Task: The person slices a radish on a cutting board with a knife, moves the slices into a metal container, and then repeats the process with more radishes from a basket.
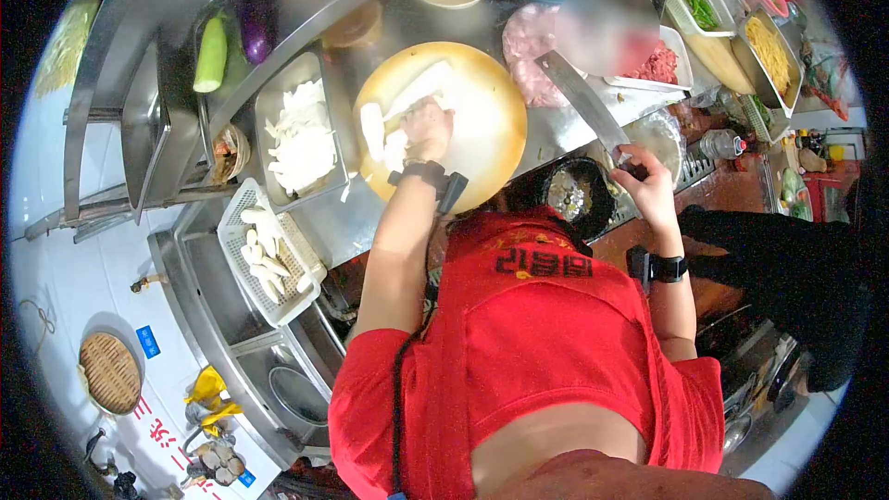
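My left hand [429, 132] is over a round, yellow-edged cutting board [505, 120], its fingers curled onto white vegetable pieces. Strong glare washes out the fingertips. A long white peeled vegetable stalk [419, 89] lies just beyond them, and a shorter white piece [372, 130] lies to the left. To the right, away from the board, my right hand [648, 182] grips the dark handle of a kitchen knife [585, 102]. Its wide blade points up and left, past the board's right side.
Left of the board are a metal tray [344, 153] of cut white vegetable and a white basket [310, 282] of peeled stalks. Pink meat in plastic [528, 51] and a tray of minced meat [681, 81] lie right. A black pan [597, 208] sits near my right forearm.
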Available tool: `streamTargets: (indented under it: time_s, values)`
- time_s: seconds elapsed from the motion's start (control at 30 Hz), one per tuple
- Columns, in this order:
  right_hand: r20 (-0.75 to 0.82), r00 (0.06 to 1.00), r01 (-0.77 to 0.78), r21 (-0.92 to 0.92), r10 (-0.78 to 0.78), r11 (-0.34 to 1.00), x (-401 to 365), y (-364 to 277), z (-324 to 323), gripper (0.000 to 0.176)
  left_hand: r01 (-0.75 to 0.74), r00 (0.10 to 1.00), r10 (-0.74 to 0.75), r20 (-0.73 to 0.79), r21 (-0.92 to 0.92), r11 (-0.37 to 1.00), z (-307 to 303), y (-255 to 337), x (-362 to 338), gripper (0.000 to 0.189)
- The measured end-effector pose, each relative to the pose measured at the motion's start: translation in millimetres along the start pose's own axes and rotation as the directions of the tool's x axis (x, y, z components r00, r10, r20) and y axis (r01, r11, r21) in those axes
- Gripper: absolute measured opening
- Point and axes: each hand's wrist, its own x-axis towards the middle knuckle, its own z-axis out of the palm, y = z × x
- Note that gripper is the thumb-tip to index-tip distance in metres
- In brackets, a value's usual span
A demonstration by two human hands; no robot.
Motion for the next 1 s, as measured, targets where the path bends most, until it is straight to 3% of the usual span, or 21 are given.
streamTargets:
  time_s: [0.07,0.27,0.33,0.37,0.4,0.47,0.5,0.57,0.63,0.67,0.7,0.73,0.8,0.83,0.87,0.9,0.93,0.97,1.0]
  values:
    - [0.019,0.999,-0.029,-0.019,0.029,0.999,0,3,2,0.039,0.210,0.969,-0.205,0.135,-0.023,0.978,4,7,5,0.041]
    - [0.066,0.998,-0.001,-0.080,0.006,0.997,-4,-3,11,0.040,0.094,0.985,-0.078,0.154,-0.104,0.990,25,12,10,0.037]
    - [0.119,0.991,-0.044,-0.093,0.055,0.995,-4,-15,13,0.039,0.128,0.978,-0.097,0.185,-0.167,0.978,30,20,6,0.033]
    - [0.099,0.995,0.034,-0.137,-0.021,0.990,-3,-8,17,0.039,0.152,0.970,-0.101,0.220,-0.228,0.962,29,19,5,0.028]
    - [0.114,0.993,0.044,-0.120,-0.030,0.992,-1,-1,20,0.039,0.178,0.970,-0.134,0.204,-0.220,0.959,24,14,1,0.028]
    - [0.156,0.987,0.053,-0.116,-0.034,0.992,-1,-4,27,0.038,0.089,0.993,-0.116,-0.026,-0.484,0.870,6,5,-10,0.022]
    - [0.174,0.984,0.068,-0.109,-0.048,0.992,1,-5,32,0.038,0.103,0.990,-0.135,-0.034,-0.477,0.873,-12,-5,-11,0.022]
    - [0.257,0.966,0.046,-0.101,-0.018,0.994,1,-3,40,0.037,0.103,0.931,-0.343,-0.129,-0.805,0.584,-65,-35,-12,0.018]
    - [0.271,0.959,0.111,-0.101,-0.080,0.989,2,-6,49,0.036,0.036,0.900,-0.372,-0.225,-0.813,0.581,-113,-72,-13,0.022]
    - [0.330,0.943,0.100,-0.167,-0.040,0.981,4,-17,54,0.037,0.067,0.868,-0.329,-0.373,-0.567,0.821,-118,-106,-10,0.024]
    - [0.387,0.922,0.093,-0.232,0.004,0.968,5,-24,57,0.038,0.117,0.838,-0.233,-0.494,-0.255,0.960,-128,-121,-11,0.026]
    - [0.386,0.918,0.176,-0.189,-0.092,0.966,7,-17,67,0.039,0.123,0.839,-0.237,-0.489,-0.253,0.960,-129,-125,-17,0.026]
    - [0.417,0.902,0.217,-0.223,-0.108,0.950,12,-14,83,0.040,0.048,0.856,-0.049,-0.514,-0.016,0.999,-135,-127,-40,0.029]
    - [0.444,0.887,0.259,-0.255,-0.125,0.931,14,-13,91,0.040,0.114,0.920,-0.186,-0.344,-0.220,0.969,-130,-114,-56,0.022]
    - [0.482,0.865,0.326,-0.326,-0.141,0.887,14,-14,96,0.040,0.167,0.970,-0.216,-0.114,-0.335,0.927,-119,-107,-69,0.018]
    - [0.484,0.864,0.322,-0.327,-0.135,0.888,15,-14,102,0.040,0.099,0.989,-0.128,-0.078,-0.297,0.950,-102,-99,-86,0.020]
    - [0.504,0.855,0.343,-0.372,-0.122,0.862,15,-13,108,0.041,-0.113,0.976,0.115,-0.185,0.022,0.993,-89,-93,-95,0.024]
    - [0.525,0.844,0.365,-0.416,-0.108,0.833,15,-12,114,0.041,-0.156,0.950,0.168,-0.262,0.066,0.986,-70,-88,-101,0.034]
    - [0.520,0.847,0.363,-0.418,-0.108,0.833,14,-11,119,0.040,-0.113,0.960,0.109,-0.259,0.001,0.994,-62,-77,-103,0.040]
